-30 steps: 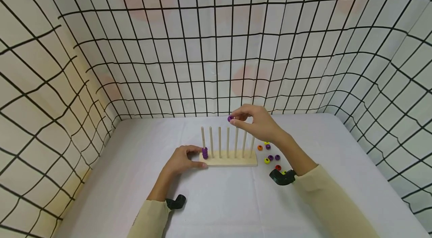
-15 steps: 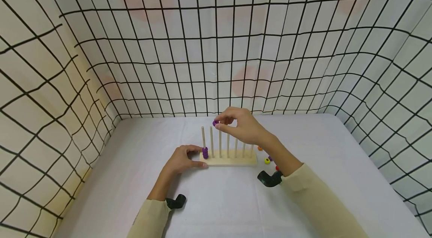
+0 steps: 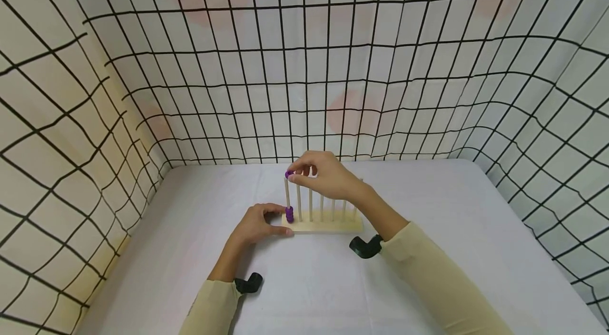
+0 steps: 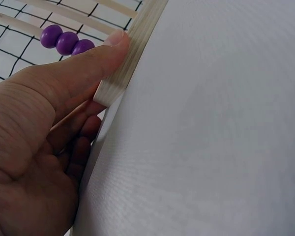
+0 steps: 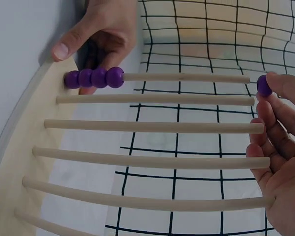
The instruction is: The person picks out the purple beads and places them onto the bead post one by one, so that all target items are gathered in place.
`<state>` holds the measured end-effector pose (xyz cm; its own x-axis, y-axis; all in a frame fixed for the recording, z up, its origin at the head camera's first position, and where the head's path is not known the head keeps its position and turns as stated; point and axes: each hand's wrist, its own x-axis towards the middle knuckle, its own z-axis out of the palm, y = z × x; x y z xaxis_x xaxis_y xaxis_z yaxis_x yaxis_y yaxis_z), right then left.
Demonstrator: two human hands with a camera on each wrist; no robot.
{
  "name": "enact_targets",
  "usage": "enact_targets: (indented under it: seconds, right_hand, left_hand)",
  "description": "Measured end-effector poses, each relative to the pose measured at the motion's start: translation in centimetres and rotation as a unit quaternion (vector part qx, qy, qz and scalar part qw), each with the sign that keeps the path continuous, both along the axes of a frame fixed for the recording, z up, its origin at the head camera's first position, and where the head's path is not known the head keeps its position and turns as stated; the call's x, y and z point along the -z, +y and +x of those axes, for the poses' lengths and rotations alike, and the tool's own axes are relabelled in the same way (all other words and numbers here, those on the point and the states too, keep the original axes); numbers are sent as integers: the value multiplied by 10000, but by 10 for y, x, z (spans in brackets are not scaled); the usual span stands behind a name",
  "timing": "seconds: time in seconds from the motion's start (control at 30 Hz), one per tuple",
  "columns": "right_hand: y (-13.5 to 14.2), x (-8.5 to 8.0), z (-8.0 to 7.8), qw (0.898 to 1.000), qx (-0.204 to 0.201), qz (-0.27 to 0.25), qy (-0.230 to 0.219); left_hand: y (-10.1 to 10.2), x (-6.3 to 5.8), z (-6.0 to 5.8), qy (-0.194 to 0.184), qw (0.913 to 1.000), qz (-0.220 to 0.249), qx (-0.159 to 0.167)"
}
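Note:
A pale wooden peg board (image 3: 325,225) stands on the white table, its row of upright pegs rising from a flat base. Its left end is gripped by my left hand (image 3: 256,226), thumb along the front edge and fingers behind. Several purple beads (image 5: 94,77) are stacked at the bottom of the leftmost peg (image 5: 187,77). Between thumb and fingertip my right hand (image 3: 328,175) pinches one more purple bead (image 5: 264,85). That bead is just beyond the leftmost peg's tip, with a small gap showing in the right wrist view. The other pegs in sight are bare.
Black wire mesh (image 3: 304,81) rises behind the table and at both sides, with pale cloth beyond it. The white tablecloth (image 3: 304,282) spreads around the board. A black wrist mount (image 3: 366,247) sits by the right sleeve. The right forearm covers the area right of the board.
My right hand has carried the purple bead leftward across the pegs to the leftmost one. Its forearm now hides the loose coloured beads seen earlier. The left hand and board stay in place.

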<state>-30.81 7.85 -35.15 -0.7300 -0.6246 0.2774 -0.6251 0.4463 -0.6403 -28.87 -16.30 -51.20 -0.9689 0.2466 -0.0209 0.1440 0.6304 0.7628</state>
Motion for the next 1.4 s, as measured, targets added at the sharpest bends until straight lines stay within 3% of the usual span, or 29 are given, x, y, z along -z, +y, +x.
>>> enact_targets:
  seconds: [0.63, 1.4]
  right_hand:
    - [-12, 7, 0, 9989, 170, 438, 47]
    - [-3, 3, -1, 9996, 5, 261, -78]
  left_hand:
    - [0, 0, 2, 19, 10000, 13, -16]
    - [1, -2, 0, -50, 10000, 28, -67]
